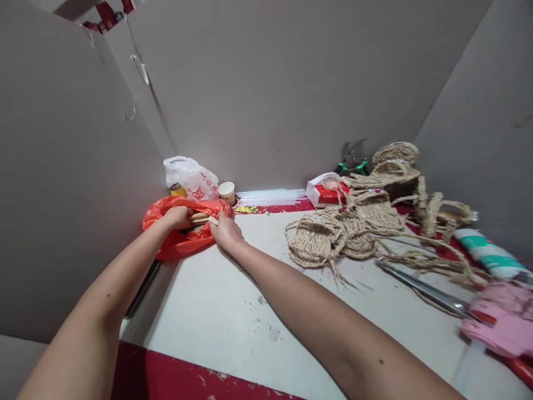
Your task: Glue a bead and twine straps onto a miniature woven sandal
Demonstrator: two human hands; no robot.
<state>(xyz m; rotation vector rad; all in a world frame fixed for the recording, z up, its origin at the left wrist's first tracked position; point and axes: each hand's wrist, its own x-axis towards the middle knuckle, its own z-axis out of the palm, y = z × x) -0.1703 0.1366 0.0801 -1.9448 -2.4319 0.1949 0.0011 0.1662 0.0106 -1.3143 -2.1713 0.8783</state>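
Observation:
An orange-red plastic bag (183,249) lies open at the back left of the white board, with light tan strips (199,219) inside its mouth. My left hand (179,217) reaches into the bag from the left, its fingers hidden among the strips and the plastic. At the bag's right edge, my right hand (226,230) is closed, its thumb and fingers pressed together around a pale flat strip (213,220) next to the orange plastic. The lower part of the bag's contents is hidden.
Behind stand a white plastic bag (189,175), a paper cup (227,192) and clear sticks (270,197). Braided straw pieces (314,244), a red-white box (327,191), green-handled pliers (353,161), long tweezers (425,289) and a pink glue gun (499,319) lie at right. Grey walls surround the board.

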